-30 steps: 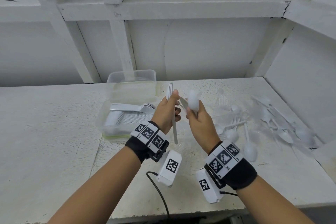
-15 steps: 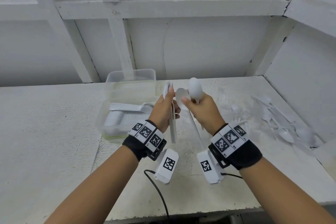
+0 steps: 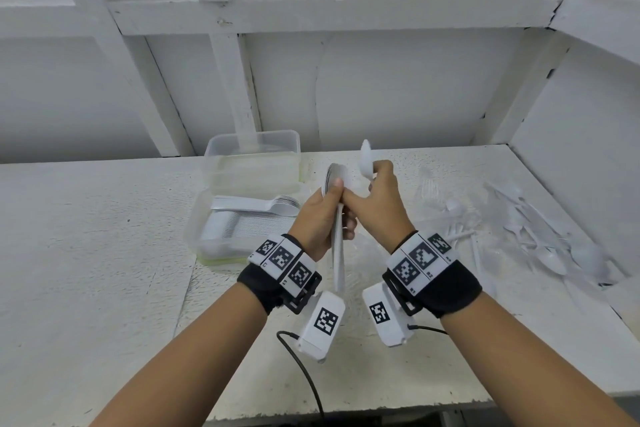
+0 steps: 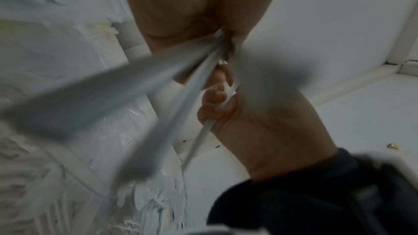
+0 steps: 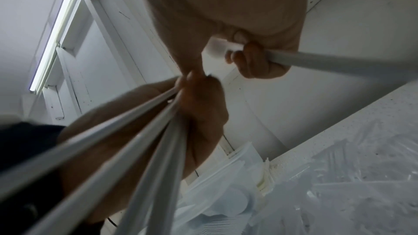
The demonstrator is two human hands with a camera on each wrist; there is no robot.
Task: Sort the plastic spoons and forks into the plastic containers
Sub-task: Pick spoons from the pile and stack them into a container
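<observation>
**Stacking white spoons before they go in the box**

Holding a small stack of thin white plastic spoons (image 3: 337,218) upright, the left hand (image 3: 317,218) has its grip curled round the handles, thumb pressed on top. The right hand (image 3: 379,205) is touching it now. A second ago the two hands were a little apart and one loose spoon was tipped between them. Now that spoon sits flat against the stack, and the right thumb and first finger pinch it there. The other right fingers curl round one more white plastic spoon (image 3: 366,160), which sticks up above the knuckles.

So the stack has grown by one, and I think the last spoon goes on next.

The low clear plastic box full of stacked white spoons (image 3: 242,229) sits toward the back of the bench (image 3: 86,253), left of the hands. A taller clear plastic box (image 3: 252,163) stands just behind it, by the back edge. I cannot tell what is in it. A messy pile of clear and white plastic spoons and forks (image 3: 512,225) lies near the right edge, so lots of sorting is left.
</observation>
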